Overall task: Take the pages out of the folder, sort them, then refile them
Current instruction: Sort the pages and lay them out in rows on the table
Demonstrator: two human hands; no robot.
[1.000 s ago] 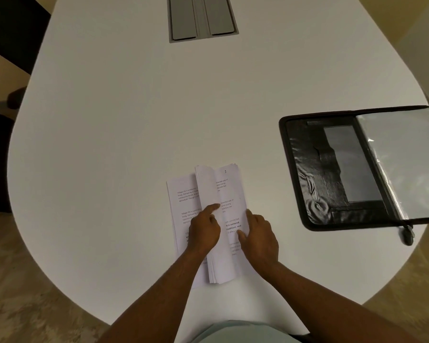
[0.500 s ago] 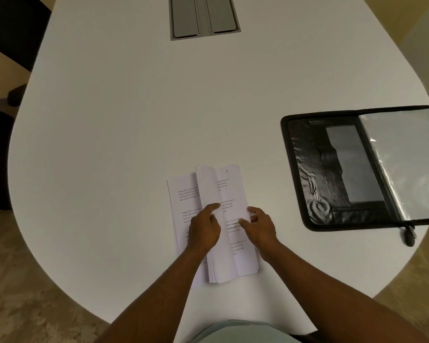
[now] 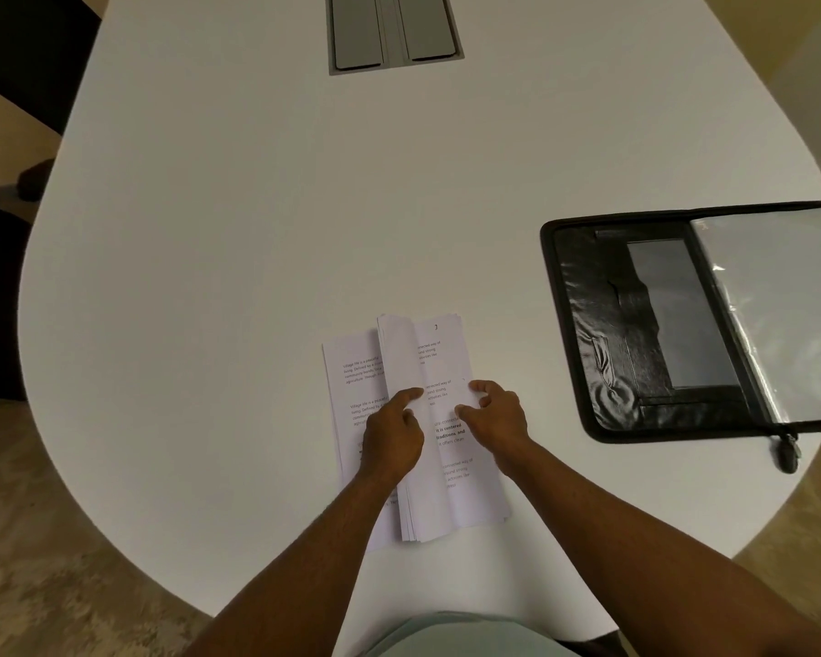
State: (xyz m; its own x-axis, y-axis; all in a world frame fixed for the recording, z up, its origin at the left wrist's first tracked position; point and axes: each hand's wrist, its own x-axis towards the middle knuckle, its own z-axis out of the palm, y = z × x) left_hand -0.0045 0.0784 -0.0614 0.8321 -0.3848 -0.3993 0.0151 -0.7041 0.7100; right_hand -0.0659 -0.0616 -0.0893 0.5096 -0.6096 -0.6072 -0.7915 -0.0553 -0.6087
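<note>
A stack of printed white pages lies on the white table in front of me. Several of its sheets are turned over leftwards, standing half raised above one flat page. My left hand presses its straight index finger on the raised sheets near the fold. My right hand sits at the stack's right edge, with thumb and curled fingers pinching the top page there. The black zip folder lies open to the right, apart from both hands, and its clear plastic sleeve holds no paper that I can see.
A grey cable hatch is set into the table at the far middle. The folder's zip pull hangs at the table's right edge. The curved table edge runs close below the pages, with floor beyond.
My right hand has slid from the lower middle of the stack up and right to its edge, and its fingers have curled onto the top page. My left hand has stayed put.
</note>
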